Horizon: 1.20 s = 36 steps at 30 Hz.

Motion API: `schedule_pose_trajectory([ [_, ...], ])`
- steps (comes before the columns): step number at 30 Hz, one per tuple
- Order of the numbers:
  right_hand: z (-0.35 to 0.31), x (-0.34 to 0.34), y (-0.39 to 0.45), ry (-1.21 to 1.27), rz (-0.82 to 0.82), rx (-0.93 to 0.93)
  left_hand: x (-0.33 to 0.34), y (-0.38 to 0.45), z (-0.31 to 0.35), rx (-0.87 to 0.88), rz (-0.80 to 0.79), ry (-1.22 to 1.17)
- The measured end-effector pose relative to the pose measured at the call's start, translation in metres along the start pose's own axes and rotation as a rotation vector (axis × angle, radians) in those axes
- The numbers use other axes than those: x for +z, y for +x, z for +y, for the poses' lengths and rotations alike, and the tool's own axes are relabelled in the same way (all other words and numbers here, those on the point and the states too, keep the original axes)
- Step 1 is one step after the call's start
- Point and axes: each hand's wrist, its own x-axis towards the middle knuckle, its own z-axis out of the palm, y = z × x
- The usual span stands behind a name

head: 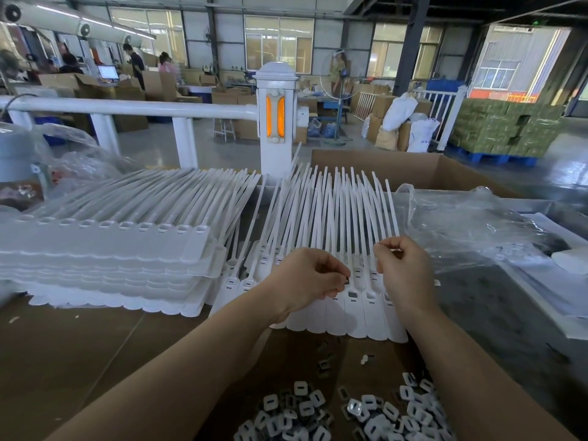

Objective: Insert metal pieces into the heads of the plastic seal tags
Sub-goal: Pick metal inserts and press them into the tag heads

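A strip of joined white plastic seal tags (356,316) lies in front of me, heads near, tails fanned away. One head (352,295) shows a dark metal insert. My left hand (310,278) pinches a small dark metal piece (346,280) just above the tag heads. My right hand (402,268) hovers over the right end of the strip with fingers curled; whether it holds anything is hidden. A heap of loose metal pieces (346,412) lies at the near edge between my forearms.
A tall stack of tag strips (105,259) sits to the left on the brown cardboard surface (79,351). Clear plastic bags (471,224) lie to the right, an open carton (413,170) behind. A white railing post (276,122) stands beyond.
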Motion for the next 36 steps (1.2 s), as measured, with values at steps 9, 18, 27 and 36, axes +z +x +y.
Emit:
schedule_pose_trajectory([
  [9, 0.001, -0.001, 0.001, -0.003, 0.020, -0.037, 0.033, 0.015, 0.009, 0.106, 0.026, 0.304],
  [18, 0.000, 0.000, 0.002, 0.029, 0.033, -0.005, 0.044, 0.016, 0.004, 0.175, 0.133, 0.318],
  [27, 0.003, 0.001, 0.004, 0.022, 0.035, 0.005, 0.039, 0.016, 0.001, 0.143, 0.122, 0.252],
  [36, 0.003, 0.001, 0.004, 0.023, 0.035, -0.006, 0.047, 0.015, 0.003, 0.126, 0.146, 0.307],
])
